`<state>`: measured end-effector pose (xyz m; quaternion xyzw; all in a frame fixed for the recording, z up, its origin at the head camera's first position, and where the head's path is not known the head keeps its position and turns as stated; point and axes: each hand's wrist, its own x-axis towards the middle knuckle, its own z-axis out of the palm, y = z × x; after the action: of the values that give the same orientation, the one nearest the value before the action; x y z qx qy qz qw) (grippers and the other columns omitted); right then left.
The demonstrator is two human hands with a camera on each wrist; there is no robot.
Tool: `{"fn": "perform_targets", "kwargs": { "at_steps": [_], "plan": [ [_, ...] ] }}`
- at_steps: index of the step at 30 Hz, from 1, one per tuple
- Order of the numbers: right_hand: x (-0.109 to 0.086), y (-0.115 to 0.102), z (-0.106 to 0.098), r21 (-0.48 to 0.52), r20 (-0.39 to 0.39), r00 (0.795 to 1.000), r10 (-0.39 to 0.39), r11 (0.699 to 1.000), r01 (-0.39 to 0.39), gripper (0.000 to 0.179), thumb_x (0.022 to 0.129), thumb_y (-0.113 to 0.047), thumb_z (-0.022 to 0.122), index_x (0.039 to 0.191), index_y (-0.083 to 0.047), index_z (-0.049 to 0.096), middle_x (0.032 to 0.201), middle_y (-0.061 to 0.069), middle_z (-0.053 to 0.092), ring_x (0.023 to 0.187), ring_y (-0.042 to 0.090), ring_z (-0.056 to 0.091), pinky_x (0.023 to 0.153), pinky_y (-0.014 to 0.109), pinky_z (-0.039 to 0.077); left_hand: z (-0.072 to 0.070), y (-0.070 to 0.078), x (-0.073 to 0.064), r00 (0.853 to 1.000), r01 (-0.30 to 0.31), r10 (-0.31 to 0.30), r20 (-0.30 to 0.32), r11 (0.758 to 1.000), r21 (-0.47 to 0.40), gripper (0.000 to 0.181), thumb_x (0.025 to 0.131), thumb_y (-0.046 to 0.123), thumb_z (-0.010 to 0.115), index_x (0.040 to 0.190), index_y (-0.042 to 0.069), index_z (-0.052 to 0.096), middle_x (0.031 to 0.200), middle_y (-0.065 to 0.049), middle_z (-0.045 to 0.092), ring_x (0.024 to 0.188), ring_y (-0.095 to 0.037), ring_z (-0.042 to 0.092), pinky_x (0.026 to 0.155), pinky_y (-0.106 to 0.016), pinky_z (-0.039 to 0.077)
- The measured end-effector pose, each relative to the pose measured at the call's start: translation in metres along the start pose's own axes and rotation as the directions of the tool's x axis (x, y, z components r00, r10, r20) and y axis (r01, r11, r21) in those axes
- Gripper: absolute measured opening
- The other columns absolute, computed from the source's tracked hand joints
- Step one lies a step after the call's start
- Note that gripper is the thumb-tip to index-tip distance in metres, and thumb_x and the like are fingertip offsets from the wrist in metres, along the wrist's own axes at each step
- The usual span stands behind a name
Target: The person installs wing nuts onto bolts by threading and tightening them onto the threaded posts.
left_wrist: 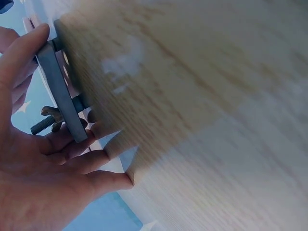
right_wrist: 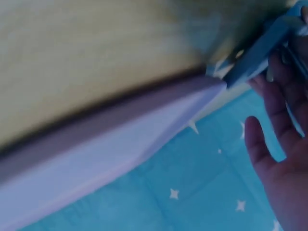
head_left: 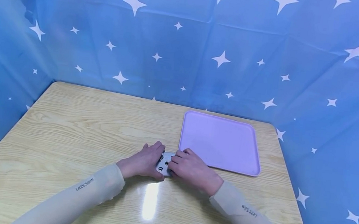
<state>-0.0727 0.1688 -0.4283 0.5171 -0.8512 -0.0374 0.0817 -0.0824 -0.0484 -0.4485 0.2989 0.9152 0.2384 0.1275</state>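
Observation:
A grey metal plate [head_left: 165,164] with round holes is between both hands, over the table just left of the tray's near corner. My left hand [head_left: 147,161] grips its left end, thumb at the near edge and fingers at the far side. In the left wrist view, a threaded bolt [left_wrist: 42,126] with a brass-coloured wing nut [left_wrist: 52,113] sticks out of the plate's face, and bolt heads [left_wrist: 80,102] stand out on the table side. My right hand [head_left: 193,168] has its fingers curled over the plate's right part, hiding what lies under the fingertips.
A purple tray [head_left: 220,142] lies at the back right of the wood-grain table [head_left: 98,125], its near left corner close to the right hand. Blue curtains [head_left: 188,35] with white stars hang behind and along both sides.

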Motion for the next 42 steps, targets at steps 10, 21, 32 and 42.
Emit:
{"fn": "perform_targets", "kwargs": {
  "at_steps": [10,21,32,42],
  "plan": [
    [0.0,-0.011,0.007,0.124,-0.062,0.989,0.137,0.984,-0.128,0.011,0.093,-0.021,0.075,0.097,-0.012,0.07,0.088,-0.001,0.071,0.077,0.017,0.057,0.069,0.033,0.05,-0.001,0.0,0.0,1.0,0.003,-0.003,0.016,1.0,0.005,0.08,0.067,0.039,0.094,0.122,-0.003,0.054,0.109,-0.007,0.052,0.095,-0.02,0.053,0.1,-0.065,0.046],
    [-0.005,0.005,-0.014,0.032,0.051,0.993,-0.11,0.994,0.109,0.029,0.094,-0.013,0.074,0.12,-0.025,0.072,0.124,-0.013,0.066,0.119,0.018,0.056,0.101,0.042,0.046,-0.002,-0.001,-0.002,1.0,0.008,-0.008,0.017,1.0,-0.004,0.085,0.067,0.038,0.095,0.127,-0.005,0.052,0.114,-0.01,0.053,0.099,-0.024,0.056,0.102,-0.069,0.043],
    [-0.001,0.003,-0.004,-0.063,0.012,0.998,-0.066,0.996,0.067,0.009,0.091,-0.018,0.077,0.096,-0.022,0.071,0.097,-0.01,0.069,0.099,0.015,0.06,0.094,0.038,0.048,0.001,-0.001,0.0,1.0,0.011,-0.011,0.014,1.0,-0.005,0.088,0.067,0.038,0.095,0.13,-0.006,0.051,0.117,-0.012,0.053,0.097,-0.026,0.058,0.101,-0.067,0.044],
    [0.003,-0.012,0.006,0.11,-0.065,0.987,0.15,0.984,-0.143,0.007,0.092,-0.017,0.076,0.092,-0.013,0.07,0.082,-0.003,0.071,0.073,0.016,0.056,0.064,0.03,0.048,0.001,-0.002,0.0,1.0,0.008,-0.008,0.005,1.0,-0.013,0.089,0.068,0.037,0.094,0.13,-0.008,0.051,0.119,-0.014,0.054,0.103,-0.028,0.059,0.103,-0.072,0.041]
  ]
}}
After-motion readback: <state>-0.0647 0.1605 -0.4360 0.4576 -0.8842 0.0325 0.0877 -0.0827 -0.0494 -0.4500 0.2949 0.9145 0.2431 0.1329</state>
